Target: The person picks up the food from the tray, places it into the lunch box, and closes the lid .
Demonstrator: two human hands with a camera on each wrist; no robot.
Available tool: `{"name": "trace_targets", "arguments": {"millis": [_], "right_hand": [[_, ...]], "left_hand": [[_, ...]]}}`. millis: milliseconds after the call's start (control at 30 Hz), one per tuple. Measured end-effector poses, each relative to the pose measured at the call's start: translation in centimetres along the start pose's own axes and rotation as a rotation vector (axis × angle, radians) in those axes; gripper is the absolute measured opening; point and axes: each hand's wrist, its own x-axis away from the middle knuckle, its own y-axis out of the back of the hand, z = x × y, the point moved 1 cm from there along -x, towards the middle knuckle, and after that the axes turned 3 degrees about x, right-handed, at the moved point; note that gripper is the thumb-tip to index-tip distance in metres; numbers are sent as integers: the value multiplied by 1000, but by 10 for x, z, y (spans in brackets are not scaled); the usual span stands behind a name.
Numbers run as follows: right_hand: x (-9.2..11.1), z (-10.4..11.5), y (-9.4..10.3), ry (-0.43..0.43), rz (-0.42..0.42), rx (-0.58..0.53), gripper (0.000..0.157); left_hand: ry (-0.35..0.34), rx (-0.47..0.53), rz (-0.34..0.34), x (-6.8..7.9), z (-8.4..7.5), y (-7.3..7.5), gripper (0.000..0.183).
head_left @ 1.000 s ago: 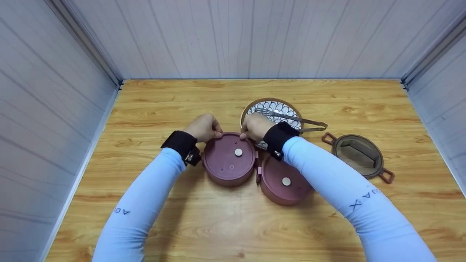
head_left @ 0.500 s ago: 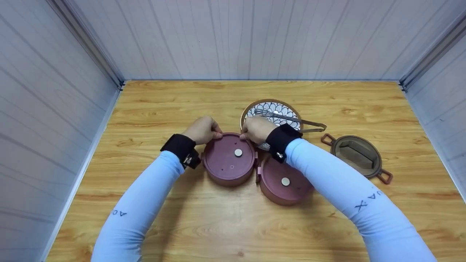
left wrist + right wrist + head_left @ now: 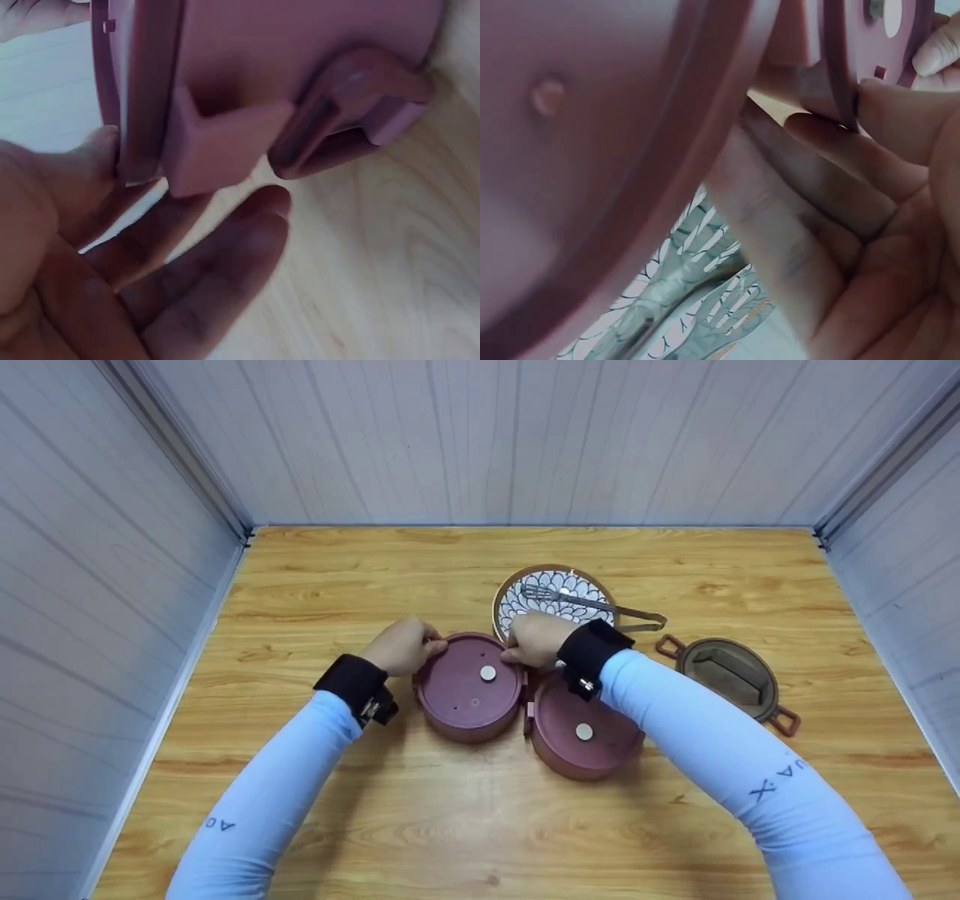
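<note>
Two round maroon lidded pots stand side by side on the table in the head view. On the left pot (image 3: 469, 733), the lid (image 3: 450, 682) has a pale round knob. My left hand (image 3: 400, 647) holds that lid's far-left edge; in the left wrist view its thumb lies on the rim, with the other fingers below, near a side latch (image 3: 225, 146) and a loop handle (image 3: 352, 112). At the far-right edge, my right hand (image 3: 540, 639) pinches the same lid between thumb and fingers. Below my right forearm, the right pot (image 3: 570, 761) is partly covered.
Behind my right hand, a patterned plate (image 3: 501, 600) with a brown rim bears metal tongs (image 3: 589, 602), whose end overhangs to the right. A dark shallow pan (image 3: 763, 679) with two red-brown loop handles lies farther right. Pale panels (image 3: 480, 450) wall the table in.
My left hand has slid left and nearer along the lid's rim. My right hand has shifted slightly right and nearer along its side. The pots have stayed in place.
</note>
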Motion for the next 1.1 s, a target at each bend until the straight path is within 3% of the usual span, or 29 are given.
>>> {"name": "trace_targets", "arguments": {"millis": [133,333,533,767,900,1000,1100], "right_hand": [[6,2,1,-9,55,3,37],[8,5,1,-39,44,-5,36],[9,9,-1,-89,71,-33,32],[7,12,-7,-114,-15,-69,36],[6,14,-7,-165,-87,-177,34],[9,16,-1,-224,-166,-334,25],[17,15,10,-243,-260,-505,32]], "left_hand": [[30,44,58,14,8,-4,29],[113,147,82,30,15,-10,39],[148,243,5,39,13,-16,39],[163,344,-109,45,17,-18,27],[147,371,-168,49,19,-12,30],[141,451,-217,53,16,-1,33],[123,537,-270,57,7,14,35]]}}
